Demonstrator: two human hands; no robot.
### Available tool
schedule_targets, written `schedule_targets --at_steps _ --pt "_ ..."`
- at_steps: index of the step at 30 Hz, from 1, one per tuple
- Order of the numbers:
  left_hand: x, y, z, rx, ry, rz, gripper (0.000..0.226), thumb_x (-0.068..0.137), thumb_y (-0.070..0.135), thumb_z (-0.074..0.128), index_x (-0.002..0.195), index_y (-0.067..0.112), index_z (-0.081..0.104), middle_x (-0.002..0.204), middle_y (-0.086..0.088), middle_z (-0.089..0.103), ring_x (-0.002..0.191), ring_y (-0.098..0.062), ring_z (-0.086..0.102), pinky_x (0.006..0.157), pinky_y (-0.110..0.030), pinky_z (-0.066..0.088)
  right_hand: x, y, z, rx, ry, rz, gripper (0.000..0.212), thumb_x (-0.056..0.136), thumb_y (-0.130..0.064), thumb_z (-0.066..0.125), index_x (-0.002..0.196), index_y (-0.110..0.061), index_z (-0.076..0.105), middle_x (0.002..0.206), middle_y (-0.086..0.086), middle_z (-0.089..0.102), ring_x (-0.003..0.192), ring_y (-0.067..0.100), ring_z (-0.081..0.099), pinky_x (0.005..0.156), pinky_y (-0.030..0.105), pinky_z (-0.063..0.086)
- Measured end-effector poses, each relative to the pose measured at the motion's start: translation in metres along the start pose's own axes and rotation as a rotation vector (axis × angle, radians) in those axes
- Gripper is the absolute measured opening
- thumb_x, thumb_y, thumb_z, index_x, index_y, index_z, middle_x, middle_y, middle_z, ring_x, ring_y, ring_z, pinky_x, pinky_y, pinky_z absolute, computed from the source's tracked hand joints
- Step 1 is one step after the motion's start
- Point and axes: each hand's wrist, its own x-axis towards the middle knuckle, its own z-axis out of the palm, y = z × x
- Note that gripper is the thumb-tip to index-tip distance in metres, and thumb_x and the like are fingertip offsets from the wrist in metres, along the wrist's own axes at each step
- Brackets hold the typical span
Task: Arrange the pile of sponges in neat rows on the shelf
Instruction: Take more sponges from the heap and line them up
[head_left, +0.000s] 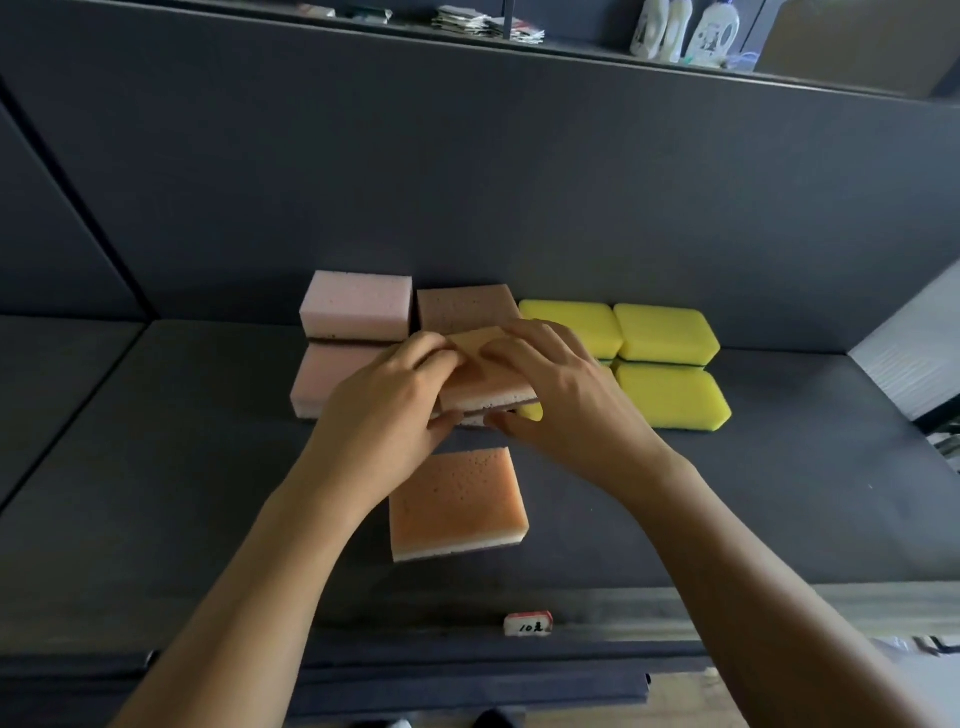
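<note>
Pink sponges (358, 304) and yellow sponges (665, 332) already in rows on shelf (156, 467). My left hand (384, 405) and right hand (561, 395) both pinch held orange sponge (483, 374) over middle row. Loose orange sponge (457, 499) in front not yet placed; I judge task nearly done.

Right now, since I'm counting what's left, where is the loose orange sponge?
The loose orange sponge lies mid-frame in the head view, on the shelf, just nearer the camera than the left hand and right hand gripping another sponge.

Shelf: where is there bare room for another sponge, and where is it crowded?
Bare shelf lies left of the pink sponges, right of the yellow sponges, and in front, either side of the loose orange sponge. Crowded: the middle, where left hand and right hand grip the held sponge.
</note>
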Motion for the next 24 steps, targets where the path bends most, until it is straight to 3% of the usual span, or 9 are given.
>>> schedule_targets --at_steps 9,14,21,24 --pt "-0.004 -0.017 -0.012 0.028 -0.02 -0.019 0.044 0.081 0.026 0.073 0.122 0.02 0.059 0.13 0.008 0.054 0.11 -0.014 0.059 0.086 -0.029 0.051 0.011 -0.007 0.001 -0.096 -0.006 -0.003 0.057 0.08 -0.041 0.077 0.132 -0.026 0.059 0.138 -0.002 0.054 0.135 0.026 0.042 0.105 0.042 0.039" --pt "-0.007 -0.022 -0.018 0.062 -0.019 -0.037 0.046 0.077 0.021 0.077 0.121 0.017 0.062 0.124 0.002 0.059 0.108 -0.022 0.058 0.079 -0.024 0.04 0.018 -0.008 0.002 -0.067 -0.056 -0.044 0.065 0.081 -0.041 0.077 0.139 -0.027 0.052 0.144 -0.003 0.049 0.136 0.023 0.04 0.101 0.044 0.043" --pt "-0.006 -0.03 -0.019 0.051 -0.066 -0.06 0.044 0.079 0.023 0.076 0.12 0.018 0.062 0.123 0.004 0.06 0.109 -0.022 0.058 0.079 -0.024 0.04 0.022 -0.008 0.008 0.0 -0.051 -0.106 0.066 0.081 -0.038 0.077 0.14 -0.021 0.053 0.144 0.001 0.051 0.134 0.02 0.041 0.105 0.036 0.042" --pt "-0.003 -0.03 -0.022 0.037 -0.062 -0.052 0.056 0.08 0.031 0.074 0.131 0.02 0.054 0.133 0.008 0.053 0.115 -0.018 0.054 0.082 -0.022 0.035 0.027 -0.009 0.015 0.041 -0.07 -0.112 0.068 0.083 -0.038 0.076 0.143 -0.024 0.048 0.145 -0.001 0.047 0.135 0.02 0.041 0.108 0.038 0.042"
